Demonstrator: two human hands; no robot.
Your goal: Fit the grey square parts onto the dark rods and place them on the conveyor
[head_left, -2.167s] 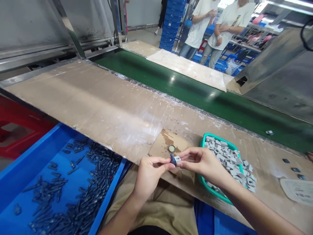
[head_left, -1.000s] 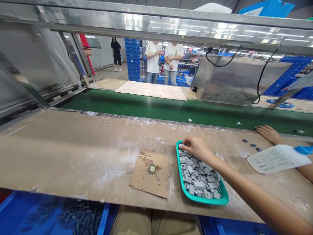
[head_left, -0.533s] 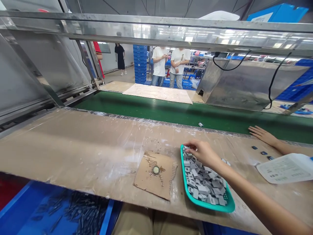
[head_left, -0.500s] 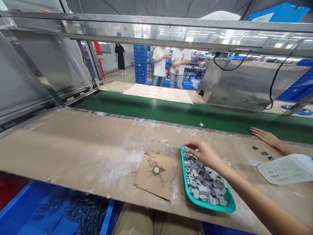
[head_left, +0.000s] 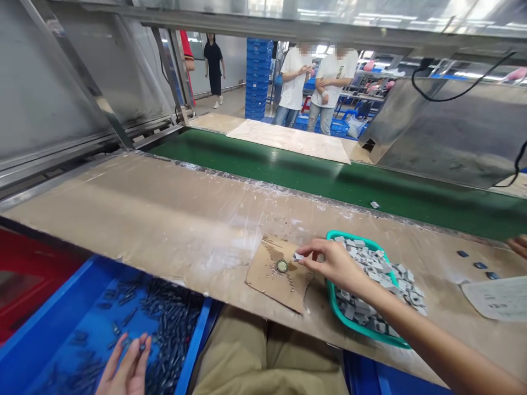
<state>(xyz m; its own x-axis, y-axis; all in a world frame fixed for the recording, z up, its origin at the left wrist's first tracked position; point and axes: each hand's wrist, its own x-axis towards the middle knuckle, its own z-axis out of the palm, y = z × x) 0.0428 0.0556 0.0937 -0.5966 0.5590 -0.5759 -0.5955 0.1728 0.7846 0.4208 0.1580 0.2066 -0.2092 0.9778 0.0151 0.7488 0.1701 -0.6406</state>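
My right hand [head_left: 335,263] pinches a small grey block [head_left: 297,256] between thumb and fingers, just above the right part of a torn cardboard piece [head_left: 269,282]. On that cardboard, close to the block, sits a small round cap-like thing [head_left: 282,266] with a pale centre, among brown wet-looking marks. Beneath my right wrist stands a green basket [head_left: 331,307] of similar grey blocks, partly hidden by the arm. At lower left, my left hand [head_left: 125,365] is over a blue bin [head_left: 78,299] of dark slender parts [head_left: 175,312]. Its fingertips close on a small dark part [head_left: 142,346].
More grey blocks [head_left: 411,288] lie right of the basket. Behind runs a green conveyor belt [head_left: 255,159] bearing one small piece [head_left: 374,204]. At right are several dark pieces [head_left: 480,265], a translucent white container [head_left: 500,299] and another person's hand [head_left: 519,245]. A metal beam [head_left: 263,24] crosses overhead.
My right hand has moved left from the basket to above the cardboard, carrying a grey block. My left hand has come into view at the blue bin. The view has tilted down and left.
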